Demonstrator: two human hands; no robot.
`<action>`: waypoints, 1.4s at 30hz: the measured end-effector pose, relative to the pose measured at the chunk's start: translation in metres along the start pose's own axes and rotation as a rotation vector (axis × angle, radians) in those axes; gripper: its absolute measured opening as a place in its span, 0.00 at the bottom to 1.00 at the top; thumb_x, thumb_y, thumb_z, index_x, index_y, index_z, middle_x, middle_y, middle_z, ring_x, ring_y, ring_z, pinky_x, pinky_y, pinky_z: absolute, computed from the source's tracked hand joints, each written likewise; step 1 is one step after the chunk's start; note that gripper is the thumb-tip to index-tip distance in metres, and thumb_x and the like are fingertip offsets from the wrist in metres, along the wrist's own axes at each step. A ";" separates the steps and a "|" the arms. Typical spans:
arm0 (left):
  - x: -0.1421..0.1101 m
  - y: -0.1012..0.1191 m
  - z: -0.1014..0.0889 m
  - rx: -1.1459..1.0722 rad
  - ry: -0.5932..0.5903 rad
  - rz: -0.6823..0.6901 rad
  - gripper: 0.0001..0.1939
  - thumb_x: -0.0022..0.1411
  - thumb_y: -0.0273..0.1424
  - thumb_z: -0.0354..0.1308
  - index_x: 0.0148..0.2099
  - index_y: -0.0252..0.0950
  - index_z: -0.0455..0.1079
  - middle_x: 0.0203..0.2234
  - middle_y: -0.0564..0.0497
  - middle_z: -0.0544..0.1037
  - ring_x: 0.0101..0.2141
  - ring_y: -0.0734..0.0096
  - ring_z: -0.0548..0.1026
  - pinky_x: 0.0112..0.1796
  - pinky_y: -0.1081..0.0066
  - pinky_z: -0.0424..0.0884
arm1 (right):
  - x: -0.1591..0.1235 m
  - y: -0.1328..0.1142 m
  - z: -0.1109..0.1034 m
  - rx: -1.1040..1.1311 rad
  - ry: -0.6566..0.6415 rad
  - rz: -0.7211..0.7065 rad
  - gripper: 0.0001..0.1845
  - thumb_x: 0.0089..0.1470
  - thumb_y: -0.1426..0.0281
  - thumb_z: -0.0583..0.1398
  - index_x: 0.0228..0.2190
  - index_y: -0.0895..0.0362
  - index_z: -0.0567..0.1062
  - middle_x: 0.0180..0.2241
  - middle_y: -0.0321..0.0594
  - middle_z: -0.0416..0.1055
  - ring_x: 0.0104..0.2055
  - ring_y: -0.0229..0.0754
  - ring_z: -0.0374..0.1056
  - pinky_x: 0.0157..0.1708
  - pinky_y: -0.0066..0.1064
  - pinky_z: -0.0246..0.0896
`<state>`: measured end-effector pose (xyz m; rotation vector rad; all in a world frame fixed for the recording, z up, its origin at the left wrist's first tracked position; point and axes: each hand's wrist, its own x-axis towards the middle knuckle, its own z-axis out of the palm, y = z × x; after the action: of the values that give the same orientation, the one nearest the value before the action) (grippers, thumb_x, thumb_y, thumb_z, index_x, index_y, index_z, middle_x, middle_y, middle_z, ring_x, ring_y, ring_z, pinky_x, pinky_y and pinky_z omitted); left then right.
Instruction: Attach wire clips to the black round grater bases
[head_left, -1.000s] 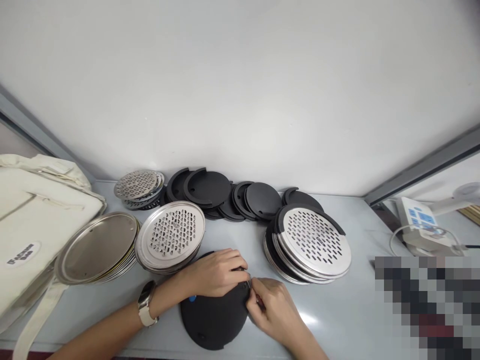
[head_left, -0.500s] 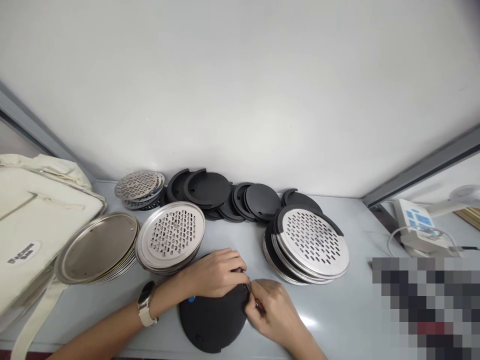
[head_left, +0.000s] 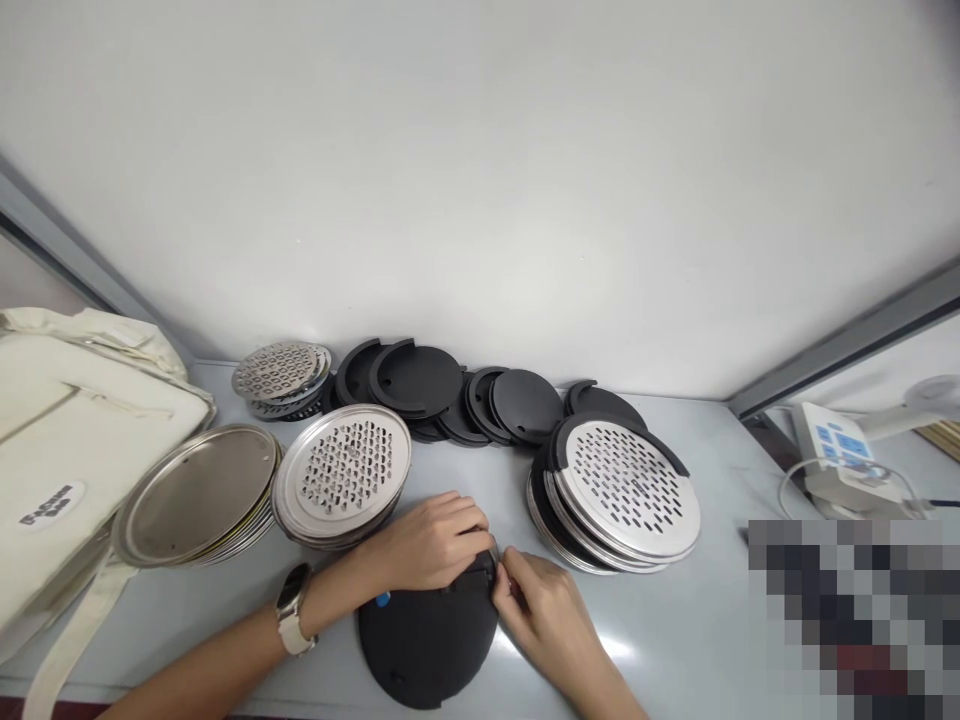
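Both hands at the upper rim of a round matte-black disc (head_left: pixel 431 645), on the smooth grey table (head_left: pixel 675 650).

Covering the disc's upper edge with the left hand (head_left: pixel 435 540) — fingers bunched side by side and curled down, tips hidden, cannot tell whether gripping or only pressing. Holding thumb and forefinger of the right hand (head_left: pixel 540 595) close together at the right rim — cannot tell whether pinching anything. In front of and between two stacks, perforated round silver metal plates (head_left: pixel 341 480) and slotted round silver metal plates (head_left: pixel 628 482).
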<state>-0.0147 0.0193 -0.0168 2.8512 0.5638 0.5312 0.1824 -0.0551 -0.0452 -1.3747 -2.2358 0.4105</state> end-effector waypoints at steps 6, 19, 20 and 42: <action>0.000 0.000 0.001 -0.023 0.102 0.043 0.12 0.67 0.21 0.45 0.41 0.33 0.70 0.37 0.46 0.75 0.37 0.67 0.70 0.40 0.68 0.69 | 0.001 0.001 0.001 0.013 0.042 0.006 0.12 0.62 0.74 0.48 0.26 0.53 0.57 0.20 0.31 0.60 0.20 0.35 0.58 0.24 0.28 0.46; -0.015 0.027 -0.005 0.014 0.023 0.317 0.14 0.61 0.37 0.51 0.39 0.32 0.71 0.30 0.44 0.75 0.32 0.65 0.71 0.32 0.67 0.70 | 0.000 0.002 0.002 0.040 0.045 0.058 0.11 0.63 0.73 0.48 0.27 0.53 0.58 0.21 0.32 0.62 0.21 0.36 0.60 0.24 0.27 0.49; -0.016 0.029 -0.004 0.011 0.006 0.323 0.15 0.60 0.38 0.52 0.40 0.31 0.71 0.32 0.43 0.75 0.33 0.64 0.72 0.33 0.67 0.70 | 0.001 0.001 0.001 0.045 0.061 0.062 0.12 0.63 0.73 0.48 0.27 0.53 0.59 0.21 0.32 0.63 0.21 0.36 0.60 0.24 0.27 0.49; 0.011 0.014 -0.002 -0.003 0.012 -0.018 0.09 0.63 0.20 0.49 0.43 0.34 0.67 0.43 0.45 0.71 0.41 0.65 0.68 0.44 0.66 0.67 | 0.002 0.003 -0.001 0.168 0.189 0.254 0.13 0.66 0.66 0.46 0.30 0.53 0.63 0.24 0.35 0.66 0.23 0.39 0.66 0.26 0.26 0.59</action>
<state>-0.0015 0.0109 -0.0086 2.8388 0.5896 0.5465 0.1849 -0.0523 -0.0451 -1.5429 -1.8390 0.5187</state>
